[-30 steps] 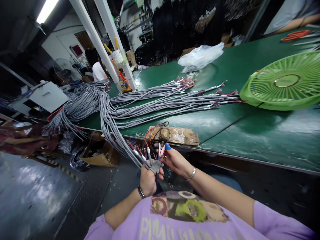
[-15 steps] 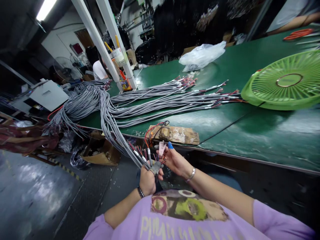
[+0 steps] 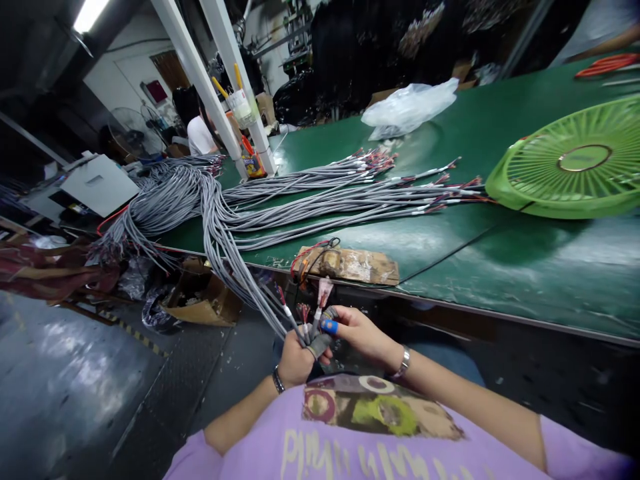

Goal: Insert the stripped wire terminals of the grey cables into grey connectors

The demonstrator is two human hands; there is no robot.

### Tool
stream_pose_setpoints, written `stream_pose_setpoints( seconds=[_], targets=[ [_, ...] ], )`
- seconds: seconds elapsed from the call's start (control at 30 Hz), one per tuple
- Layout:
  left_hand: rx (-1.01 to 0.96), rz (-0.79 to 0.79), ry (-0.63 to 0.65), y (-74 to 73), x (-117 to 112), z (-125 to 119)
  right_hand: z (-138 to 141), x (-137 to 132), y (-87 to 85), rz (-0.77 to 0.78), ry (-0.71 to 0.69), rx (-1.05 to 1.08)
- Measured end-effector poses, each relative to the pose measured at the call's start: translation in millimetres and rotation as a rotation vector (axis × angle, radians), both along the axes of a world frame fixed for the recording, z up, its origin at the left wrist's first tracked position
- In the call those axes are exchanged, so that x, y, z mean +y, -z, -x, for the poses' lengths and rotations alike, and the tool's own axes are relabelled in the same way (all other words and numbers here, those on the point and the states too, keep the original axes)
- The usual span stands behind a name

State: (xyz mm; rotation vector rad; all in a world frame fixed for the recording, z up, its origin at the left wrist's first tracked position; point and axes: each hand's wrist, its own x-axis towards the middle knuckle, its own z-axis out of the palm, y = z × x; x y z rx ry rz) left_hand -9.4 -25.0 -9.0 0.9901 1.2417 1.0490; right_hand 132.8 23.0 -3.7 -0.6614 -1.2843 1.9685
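My left hand (image 3: 294,361) is closed round the ends of several grey cables (image 3: 235,267) that hang down from the green table (image 3: 500,247). Their stripped red and white wire tips (image 3: 303,312) stick up above my fist. My right hand (image 3: 356,331), with a blue cap on one fingertip, pinches one cable end just right of my left hand. A pale connector (image 3: 325,288) stands up from that cable above my fingers.
A large bundle of grey cables (image 3: 350,193) lies spread over the table. A green fan grille (image 3: 575,163) sits at the right, a plastic bag (image 3: 407,107) behind. A wooden block with wires (image 3: 350,265) sits at the table's edge. Another person (image 3: 197,133) works far left.
My right hand has come down and closer to my left, now gripping a cable end at the fist. The connector it held up sits lower.
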Motion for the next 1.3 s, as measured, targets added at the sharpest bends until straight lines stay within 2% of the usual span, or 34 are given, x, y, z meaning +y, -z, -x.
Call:
stream_pose_setpoints(
  seconds=[0.1, 0.33, 0.57, 0.7, 0.77, 0.83, 0.93, 1.07, 1.13, 1.2, 1.3],
  targets=[
    [-0.026, 0.024, -0.018, -4.3, 0, -1, 0, -1, -2.8, -0.018, 0.008, -0.017],
    [-0.131, -0.025, -0.228, -4.9, 2, -7, 7, -3, 10.2, 0.041, 0.157, 0.022],
    [-0.182, -0.039, -0.282, -7.3, 7, -8, 3, 2, 18.4, 0.080, 0.231, 0.003],
    [-0.218, -0.030, -0.299, -11.8, 8, -8, 2, 15, 19.5, 0.285, 0.291, 0.100],
    [-0.223, -0.022, -0.292, -14.5, 9, -10, 3, 23, 18.3, 0.405, 0.244, 0.158],
    [-0.225, -0.016, -0.274, -17.4, 11, -11, 6, 30, 15.5, 0.450, 0.160, 0.201],
    [-0.231, -0.021, -0.239, -20.6, 12, -14, 11, 36, 11.0, 0.368, 0.139, 0.219],
    [-0.239, -0.028, -0.227, -20.5, 12, -14, 12, 36, 11.6, 0.090, 0.407, 0.016],
    [-0.250, -0.030, -0.228, -19.1, 11, -14, 13, 35, 14.1, 0.021, 0.480, -0.042],
    [-0.267, -0.041, -0.223, -17.7, 11, -14, 14, 35, 16.3, 0.088, 0.421, 0.028],
    [-0.286, -0.057, -0.219, -16.0, 11, -14, 18, 36, 17.4, 0.306, 0.270, 0.221]
  ],
)
